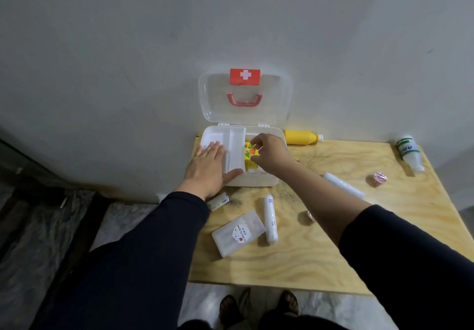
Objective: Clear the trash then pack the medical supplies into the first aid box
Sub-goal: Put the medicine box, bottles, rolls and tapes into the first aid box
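The white first aid box (266, 179) stands open at the table's back left, its clear lid (218, 93) with a red cross leaning on the wall. My left hand (209, 166) lies flat, fingers apart, on the white inner tray (236, 145) at the box's left side. My right hand (272, 152) reaches into the right side of the box, fingertips pinched on a yellow box with coloured print (250, 156). On the table lie a yellow bottle (301, 137), a white bottle with green label (409, 151), bandage rolls (270, 218) (342, 184) and a clear plastic case (238, 233).
A small labelled roll (219, 201) lies by my left wrist. Two small pink-topped cups (379, 178) (309, 217) sit on the wooden table (320, 260). The wall is right behind the box. The table's left edge runs beside the box; floor and my feet (259, 304) are below.
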The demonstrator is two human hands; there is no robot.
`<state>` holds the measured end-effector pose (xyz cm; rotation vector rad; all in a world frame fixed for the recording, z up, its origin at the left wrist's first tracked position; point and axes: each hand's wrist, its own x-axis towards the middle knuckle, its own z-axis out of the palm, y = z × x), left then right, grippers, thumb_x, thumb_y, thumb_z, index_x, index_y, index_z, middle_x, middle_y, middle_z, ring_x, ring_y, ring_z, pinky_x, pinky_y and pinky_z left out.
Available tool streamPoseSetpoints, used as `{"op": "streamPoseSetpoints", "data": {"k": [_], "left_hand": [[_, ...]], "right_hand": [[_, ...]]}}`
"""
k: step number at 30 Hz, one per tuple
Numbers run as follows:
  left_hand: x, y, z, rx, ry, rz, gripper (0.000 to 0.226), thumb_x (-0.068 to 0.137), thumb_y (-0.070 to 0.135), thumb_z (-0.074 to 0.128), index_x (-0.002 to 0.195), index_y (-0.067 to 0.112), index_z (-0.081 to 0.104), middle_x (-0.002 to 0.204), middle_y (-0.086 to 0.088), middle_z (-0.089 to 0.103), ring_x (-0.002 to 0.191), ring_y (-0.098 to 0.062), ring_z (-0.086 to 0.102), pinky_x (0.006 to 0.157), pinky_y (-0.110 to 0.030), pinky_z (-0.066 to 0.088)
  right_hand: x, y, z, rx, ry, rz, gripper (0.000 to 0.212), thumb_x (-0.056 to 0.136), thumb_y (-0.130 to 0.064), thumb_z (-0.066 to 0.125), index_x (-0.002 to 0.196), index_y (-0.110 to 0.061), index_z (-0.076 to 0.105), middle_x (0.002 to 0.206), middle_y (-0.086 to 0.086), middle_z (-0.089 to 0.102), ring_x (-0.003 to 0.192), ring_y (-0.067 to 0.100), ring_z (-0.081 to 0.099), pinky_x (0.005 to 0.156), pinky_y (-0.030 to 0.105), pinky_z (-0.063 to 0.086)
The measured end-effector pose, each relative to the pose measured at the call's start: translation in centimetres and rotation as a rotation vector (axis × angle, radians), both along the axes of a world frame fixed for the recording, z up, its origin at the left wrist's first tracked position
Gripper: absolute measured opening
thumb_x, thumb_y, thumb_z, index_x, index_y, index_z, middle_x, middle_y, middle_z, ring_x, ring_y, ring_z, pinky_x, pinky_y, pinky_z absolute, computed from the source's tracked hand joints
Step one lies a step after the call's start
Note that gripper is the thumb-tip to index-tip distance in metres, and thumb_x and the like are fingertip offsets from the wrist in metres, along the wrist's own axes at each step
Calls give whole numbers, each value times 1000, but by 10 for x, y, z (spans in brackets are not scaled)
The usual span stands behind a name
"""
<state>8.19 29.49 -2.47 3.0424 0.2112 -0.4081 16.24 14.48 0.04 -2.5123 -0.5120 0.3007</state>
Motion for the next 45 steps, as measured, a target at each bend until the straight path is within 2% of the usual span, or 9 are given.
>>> {"op": "streamPoseSetpoints", "data": {"k": [3,5,8,12,23,31,33,42,45], "left_hand": [[-1,-1,-2,12,-16,8,93,89,71,19,154,7,4,164,-7,2,152,-17,-1,123,-37,-2],[-2,-1,-2,18,-25,4,91,91,69,20,154,6,5,164,-8,3,152,-18,0,123,-37,-2],[-3,0,-2,20,-30,-10,89,92,68,19,154,6,5,164,-9,2,152,-18,0,123,-38,-2],[-3,0,-3,38,-37,-18,90,91,69,16,154,6,5,164,-9,2,152,-19,0,123,-38,-2],[-3,2,-7,53,-46,-26,90,91,69,14,154,6,4,164,-9,2,152,-19,-1,123,-39,-3],[-2,2,-8,58,-51,-29,91,90,70,12,154,6,3,164,-9,0,152,-19,-2,123,-39,-3],[-2,1,-8,56,-47,-27,91,90,70,12,154,7,4,164,-9,1,152,-18,-1,123,-38,-3],[-3,0,-5,57,-46,-18,91,90,69,13,154,6,4,164,-8,1,152,-18,-1,123,-38,-2],[-2,0,-6,59,-45,-15,93,88,72,10,154,7,3,164,-8,0,152,-18,-2,123,-38,-3]], "right_hand": [[-35,-17,14,134,32,77,24,82,-3,62,104,-7,70,89,7,69,79,14,59,66,8,44],[-60,-28,15,153,80,180,20,81,-4,65,100,-8,72,82,2,68,76,13,61,64,2,45],[-83,-39,-2,-12,122,373,34,79,-13,74,112,-11,68,110,4,71,100,17,65,85,16,48],[-95,-41,-31,-238,112,558,58,76,-19,76,130,-12,54,138,5,53,128,21,47,105,30,37],[-100,-40,-47,-292,97,625,62,79,-24,71,135,-10,49,140,7,52,131,22,45,110,35,38],[-91,-53,-27,-214,-1,548,56,76,-24,74,128,-15,56,129,4,62,119,21,55,103,36,45],[-83,-62,-10,-215,-47,514,59,74,-26,76,129,-17,57,130,2,62,119,19,55,103,32,45],[-28,-85,52,-213,-174,279,58,75,-26,74,129,-16,57,133,1,60,124,20,54,103,30,42],[-10,-76,56,-273,-226,148,55,78,-29,71,130,-17,56,131,2,60,123,23,52,100,36,46]]}}
